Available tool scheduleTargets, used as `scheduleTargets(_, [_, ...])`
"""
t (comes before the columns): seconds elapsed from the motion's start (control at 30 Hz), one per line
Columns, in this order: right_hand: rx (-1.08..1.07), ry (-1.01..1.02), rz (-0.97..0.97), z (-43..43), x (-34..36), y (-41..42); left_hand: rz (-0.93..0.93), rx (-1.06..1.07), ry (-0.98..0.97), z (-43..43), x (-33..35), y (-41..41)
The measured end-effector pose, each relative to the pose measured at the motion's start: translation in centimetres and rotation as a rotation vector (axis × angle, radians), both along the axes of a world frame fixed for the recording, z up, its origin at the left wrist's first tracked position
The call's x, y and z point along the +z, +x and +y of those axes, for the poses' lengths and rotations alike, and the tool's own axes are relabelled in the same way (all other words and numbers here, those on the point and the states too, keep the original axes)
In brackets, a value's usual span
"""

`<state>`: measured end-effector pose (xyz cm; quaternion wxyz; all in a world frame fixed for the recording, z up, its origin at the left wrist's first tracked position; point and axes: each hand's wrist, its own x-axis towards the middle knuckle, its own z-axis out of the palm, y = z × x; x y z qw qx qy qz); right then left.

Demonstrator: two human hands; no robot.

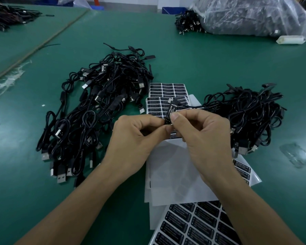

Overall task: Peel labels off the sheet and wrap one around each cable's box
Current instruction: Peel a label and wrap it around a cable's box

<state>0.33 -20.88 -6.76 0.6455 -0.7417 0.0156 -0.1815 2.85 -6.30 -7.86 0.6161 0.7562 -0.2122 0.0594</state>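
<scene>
Judging by the bare white backing sheet (175, 174) lying under the wrists, with most of its labels gone, a good share of the job looks done, yet plenty remains. A full label sheet (193, 225) lies nearest the person and two more partly stocked sheets (166, 91) sit further out.

One controller box (172, 106) is in work right now, held up above the sheets between the two heaps of cables. The left hand (136, 138) pinches its lower end between thumb and forefinger, and the right hand (200, 137) pinches it from the other side. Both hands are clamped on it, thumbs almost meeting.

The box is small, black and slim. A black label (169, 114) with white print lies along its face and seems already stuck down, so this looks like the final smoothing.

Its cable runs off to the right heap (245, 112). The left heap (95, 112) is larger. Which heap is finished I cannot tell, since the boxes there are too small to read. More cables lie far back on the green surface (184, 59), beside a plastic bag (254, 15).
</scene>
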Motion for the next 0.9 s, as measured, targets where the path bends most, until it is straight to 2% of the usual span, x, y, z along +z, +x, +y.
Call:
scheduleTargets(0.63, [-0.012, -0.030, -0.088, 0.54, 0.18, -0.48, 0.131, 0.042, -0.108, -0.20, -0.06, 0.00])
scheduleTargets(0.9, [-0.090, -0.080, -0.074, 0.21, 0.25, -0.53, 0.100, 0.032, -0.088, -0.03, -0.04, -0.06])
